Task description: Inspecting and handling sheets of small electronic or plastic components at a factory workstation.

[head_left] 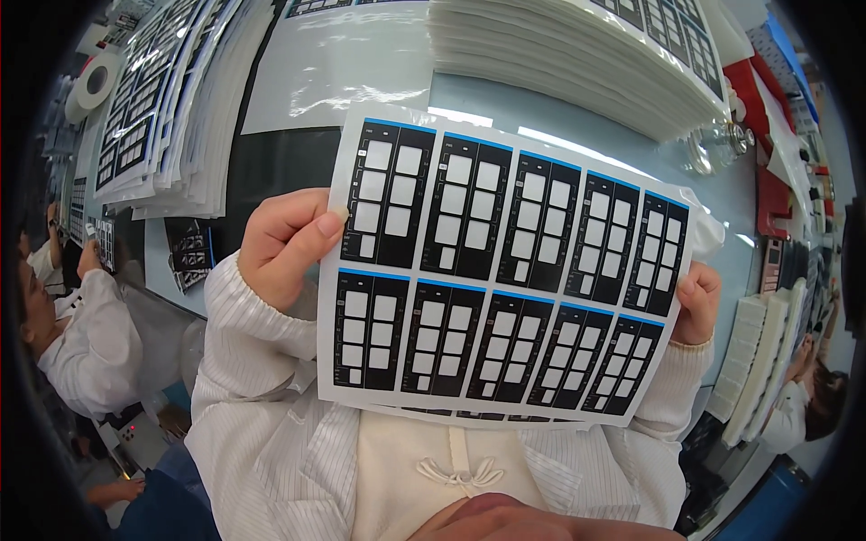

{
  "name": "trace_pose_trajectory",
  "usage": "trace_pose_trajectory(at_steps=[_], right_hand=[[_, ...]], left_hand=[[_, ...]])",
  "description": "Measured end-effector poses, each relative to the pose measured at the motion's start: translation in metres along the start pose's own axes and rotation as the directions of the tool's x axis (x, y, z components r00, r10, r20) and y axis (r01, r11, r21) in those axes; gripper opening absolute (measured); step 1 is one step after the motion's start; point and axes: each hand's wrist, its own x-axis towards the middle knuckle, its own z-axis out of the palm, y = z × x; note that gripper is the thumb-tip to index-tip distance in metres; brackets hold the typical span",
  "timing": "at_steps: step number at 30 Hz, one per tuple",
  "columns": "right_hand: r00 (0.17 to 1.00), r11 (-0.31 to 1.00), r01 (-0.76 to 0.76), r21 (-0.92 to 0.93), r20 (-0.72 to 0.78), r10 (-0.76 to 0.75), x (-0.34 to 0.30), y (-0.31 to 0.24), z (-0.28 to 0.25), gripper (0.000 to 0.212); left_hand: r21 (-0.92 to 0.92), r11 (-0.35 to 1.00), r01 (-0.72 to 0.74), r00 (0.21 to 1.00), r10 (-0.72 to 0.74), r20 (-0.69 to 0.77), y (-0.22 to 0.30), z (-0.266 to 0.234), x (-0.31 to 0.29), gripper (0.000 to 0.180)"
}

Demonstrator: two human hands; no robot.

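Between my two hands is a white sheet of printed labels (419,281), tilted up in front of my chest. It bears two rows of black panels with white windows and blue top strips. My left hand (290,243) pinches its left edge, thumb on the printed face. At the right edge my right hand (698,302) grips it, with the thumb in front and the other fingers mostly hidden behind. A strip of similar print peeks out below the lower edge; whether it is a second sheet I cannot tell.
Tall stacks of similar sheets stand at the far left (180,108) and far right (577,54). A blank glossy sheet (334,77) lies between them. A tape roll (93,79) sits far left, a glass jar (717,144) right. Co-workers sit at left (99,347) and right (789,415).
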Motion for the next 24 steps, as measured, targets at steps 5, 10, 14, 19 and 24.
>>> trace_pose_trajectory(at_steps=[5, 10, 14, 19, 24], right_hand=[[0.999, 0.998, 0.025, -0.063, 0.049, -0.022, 0.000, 0.005, -0.010, 0.025], [0.999, 0.997, 0.034, -0.066, 0.033, -0.032, -0.002, 0.006, -0.013, 0.025], [0.999, 0.997, 0.024, -0.071, 0.049, -0.021, -0.001, 0.005, -0.013, 0.025], [1.000, 0.999, -0.021, -0.037, 0.001, 0.021, 0.000, -0.002, -0.003, 0.024], [0.999, 0.997, -0.035, -0.064, -0.017, 0.034, 0.001, -0.002, -0.002, 0.024]], left_hand=[[0.016, 1.000, -0.015, 1.000, 0.015, 0.001, 0.001, 0.000, 0.002, 0.027], [0.034, 0.999, -0.032, 0.999, 0.032, -0.004, 0.004, 0.001, 0.003, 0.027], [0.009, 1.000, -0.013, 1.000, 0.013, -0.006, 0.007, 0.004, 0.003, 0.027], [-0.022, 0.998, 0.058, 0.998, -0.058, 0.012, 0.003, 0.000, 0.002, 0.029], [-0.153, 0.969, 0.193, 0.981, -0.196, 0.000, 0.007, 0.003, 0.002, 0.030]])
